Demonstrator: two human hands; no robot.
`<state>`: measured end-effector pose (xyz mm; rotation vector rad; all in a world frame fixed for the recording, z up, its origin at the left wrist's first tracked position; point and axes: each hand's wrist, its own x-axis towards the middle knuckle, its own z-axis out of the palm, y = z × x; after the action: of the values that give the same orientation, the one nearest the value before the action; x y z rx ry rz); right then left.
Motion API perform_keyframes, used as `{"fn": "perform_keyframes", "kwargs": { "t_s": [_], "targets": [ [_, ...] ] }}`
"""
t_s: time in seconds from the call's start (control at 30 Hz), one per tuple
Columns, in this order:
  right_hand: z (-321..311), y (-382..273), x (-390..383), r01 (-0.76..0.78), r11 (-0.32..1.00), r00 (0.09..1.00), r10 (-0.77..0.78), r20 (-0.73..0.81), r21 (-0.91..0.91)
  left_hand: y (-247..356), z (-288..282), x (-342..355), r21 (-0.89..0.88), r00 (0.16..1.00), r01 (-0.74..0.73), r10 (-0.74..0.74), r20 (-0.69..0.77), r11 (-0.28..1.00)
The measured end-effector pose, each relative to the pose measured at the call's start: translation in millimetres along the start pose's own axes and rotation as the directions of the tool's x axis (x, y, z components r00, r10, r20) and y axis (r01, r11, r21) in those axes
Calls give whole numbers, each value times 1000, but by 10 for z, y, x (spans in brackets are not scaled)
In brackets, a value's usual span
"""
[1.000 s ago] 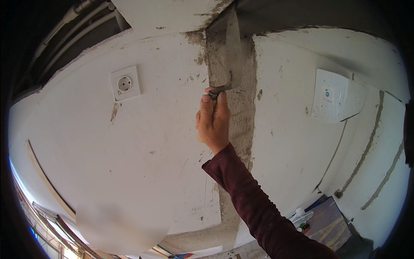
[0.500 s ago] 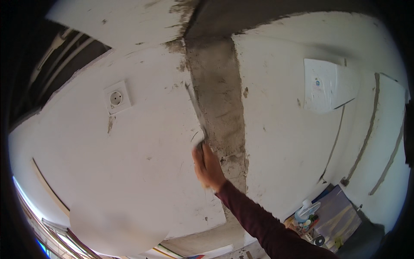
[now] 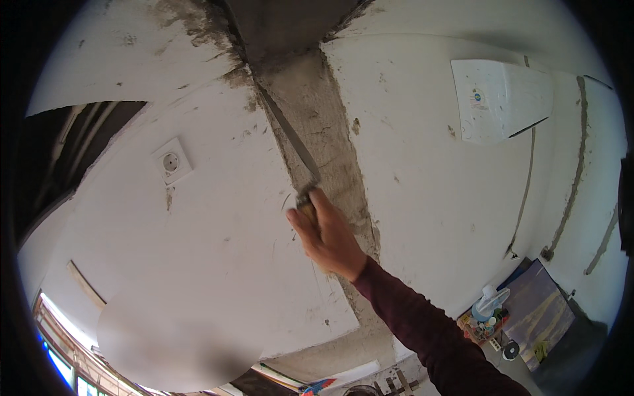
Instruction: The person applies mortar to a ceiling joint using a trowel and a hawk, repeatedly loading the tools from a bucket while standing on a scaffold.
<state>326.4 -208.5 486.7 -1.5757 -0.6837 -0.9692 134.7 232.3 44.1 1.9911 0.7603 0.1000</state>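
Observation:
My right hand [image 3: 330, 237], in a dark maroon sleeve, grips a trowel by its wooden handle [image 3: 306, 210]. The long metal blade [image 3: 288, 130] lies along the left edge of a rough grey mortar strip [image 3: 333, 145] that runs down the white wall, its tip up near the dark recess [image 3: 274, 30] at the top. My left hand is out of view.
A white socket [image 3: 170, 163] is on the left wall, beside a dark opening [image 3: 69, 145] with pipes. A white box [image 3: 498, 99] hangs at the right above mortar-filled grooves [image 3: 568, 191]. A cluttered surface [image 3: 485, 330] sits lower right. The lower left is partly blurred.
The trowel handle has moved down, and the blade has swung from upright to slanting up-left along the strip's left edge. My view has shifted, with the socket lower in it.

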Motion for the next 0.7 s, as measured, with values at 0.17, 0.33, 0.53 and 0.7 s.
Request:
{"fn": "perform_keyframes", "kwargs": {
  "t_s": [0.17,0.33,0.53,0.7],
  "targets": [
    [260,-226,294,7,995,998,-1,-61,103,208,138,-76,-35,996,-67,69,58,997],
    [275,-335,167,-143,977,990,142,21,156,358,359,-195,-99,982,-124,136,128,987],
    [-361,65,-1525,-176,979,909,203,363,-107,528,714,-433,-211,957,-160,205,208,964],
    [-732,-129,-2888,-234,928,655,372,658,-291,736,1030,-670,-291,926,-177,259,275,940]
  ]
}}
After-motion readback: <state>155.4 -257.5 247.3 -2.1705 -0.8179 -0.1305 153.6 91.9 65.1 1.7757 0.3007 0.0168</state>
